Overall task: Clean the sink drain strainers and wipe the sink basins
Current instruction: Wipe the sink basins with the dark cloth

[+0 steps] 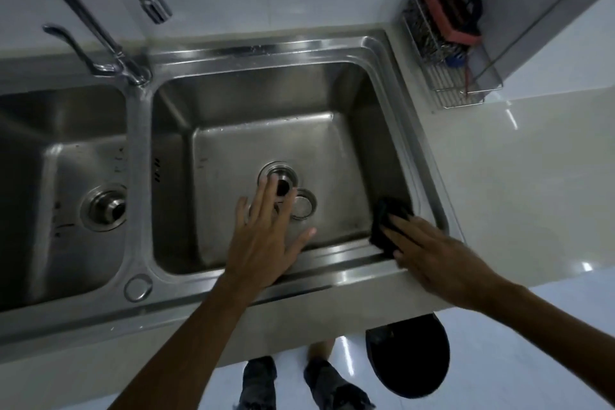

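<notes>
Now right hand [429, 256] fingers press dark cloth [387, 223] on steel basin [332, 93]; left hand [266, 236] fingers splayed

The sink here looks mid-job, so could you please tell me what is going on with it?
A person is cleaning a double steel sink. Their right hand presses a dark cloth against the near right corner of the right basin. Their left hand, fingers spread and empty, reaches over the open drain, beside what looks like a removed strainer lying on the basin floor. The left basin has its strainer seated in the drain.
</notes>
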Action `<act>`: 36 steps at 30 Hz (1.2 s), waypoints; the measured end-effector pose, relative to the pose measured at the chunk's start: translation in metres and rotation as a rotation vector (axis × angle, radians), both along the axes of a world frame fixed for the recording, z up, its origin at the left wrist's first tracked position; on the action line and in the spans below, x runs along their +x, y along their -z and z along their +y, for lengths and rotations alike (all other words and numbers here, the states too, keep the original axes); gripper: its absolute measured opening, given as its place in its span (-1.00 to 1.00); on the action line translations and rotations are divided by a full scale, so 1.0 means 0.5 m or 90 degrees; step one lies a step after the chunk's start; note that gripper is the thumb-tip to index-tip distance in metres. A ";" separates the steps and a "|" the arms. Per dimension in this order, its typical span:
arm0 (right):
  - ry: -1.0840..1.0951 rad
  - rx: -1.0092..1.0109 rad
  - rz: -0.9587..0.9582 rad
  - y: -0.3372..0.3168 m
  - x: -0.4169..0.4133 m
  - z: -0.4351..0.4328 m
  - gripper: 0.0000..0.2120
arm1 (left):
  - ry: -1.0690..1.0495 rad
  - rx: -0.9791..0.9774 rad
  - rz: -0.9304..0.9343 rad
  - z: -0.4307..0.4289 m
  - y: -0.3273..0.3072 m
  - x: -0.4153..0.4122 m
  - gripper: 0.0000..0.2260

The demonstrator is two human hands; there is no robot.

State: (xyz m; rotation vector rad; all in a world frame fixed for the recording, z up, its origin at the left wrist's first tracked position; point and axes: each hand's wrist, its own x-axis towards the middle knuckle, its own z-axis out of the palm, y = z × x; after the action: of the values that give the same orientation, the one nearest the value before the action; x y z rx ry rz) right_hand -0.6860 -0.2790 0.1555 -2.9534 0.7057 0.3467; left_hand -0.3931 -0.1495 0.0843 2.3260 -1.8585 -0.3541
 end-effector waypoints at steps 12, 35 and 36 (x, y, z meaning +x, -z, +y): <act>-0.004 0.096 -0.082 0.004 0.006 0.007 -0.54 | 0.011 0.055 0.015 -0.073 0.001 -0.097 -0.25; 0.088 0.052 0.359 0.267 0.348 -0.233 -0.47 | -0.140 0.036 0.072 0.108 0.026 0.147 -0.19; 0.058 0.070 0.384 0.270 0.343 -0.223 -0.49 | -0.137 0.038 0.070 0.108 0.026 0.147 -0.19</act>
State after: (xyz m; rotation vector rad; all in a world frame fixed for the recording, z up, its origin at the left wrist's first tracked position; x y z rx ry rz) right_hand -0.5144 -0.3905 0.0205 -2.6928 0.8318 1.2486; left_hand -0.3194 -0.0954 0.0716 2.4607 -1.5506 -0.5044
